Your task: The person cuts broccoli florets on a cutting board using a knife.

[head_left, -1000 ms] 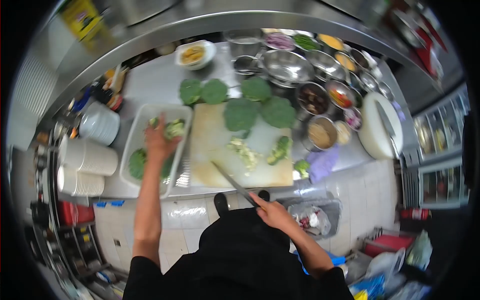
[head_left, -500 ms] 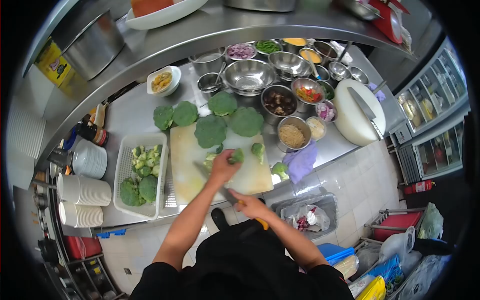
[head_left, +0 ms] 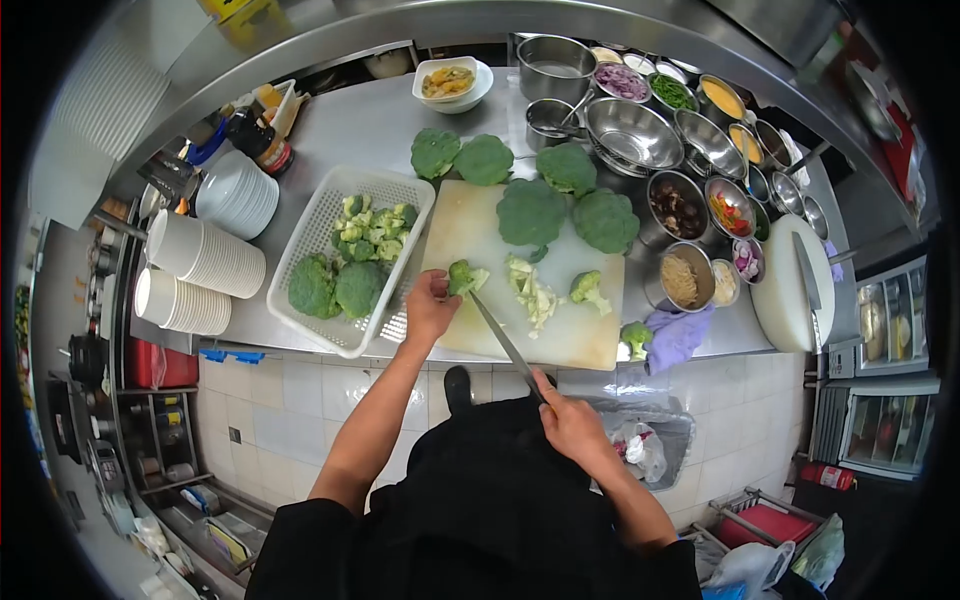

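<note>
My left hand (head_left: pixel 432 305) pinches a small broccoli floret (head_left: pixel 463 278) over the left side of the pale cutting board (head_left: pixel 480 215). In my right hand (head_left: pixel 572 425) is the handle of a kitchen knife (head_left: pixel 507 343), whose blade slants up and left so its tip is by the floret. Cut stem pieces (head_left: pixel 532 295) lie mid-board, with another floret (head_left: pixel 590 290) to their right. Whole broccoli heads (head_left: pixel 530 212) sit along the board's far edge. Left of the board, a white perforated basket (head_left: pixel 290 270) holds florets and larger broccoli pieces.
Steel bowls (head_left: pixel 633 135) and pots of ingredients crowd the back right. A purple cloth (head_left: pixel 680 335) and a broccoli piece (head_left: pixel 636 338) lie at the front edge. A second knife (head_left: pixel 806 275) rests on a round white block (head_left: pixel 775 290). Stacked white bowls (head_left: pixel 205 260) stand left.
My left hand has moved left off the board's middle with the floret, toward the basket, uncovering the stem pieces. The knife blade now shows clear of them. The whole view has shifted.
</note>
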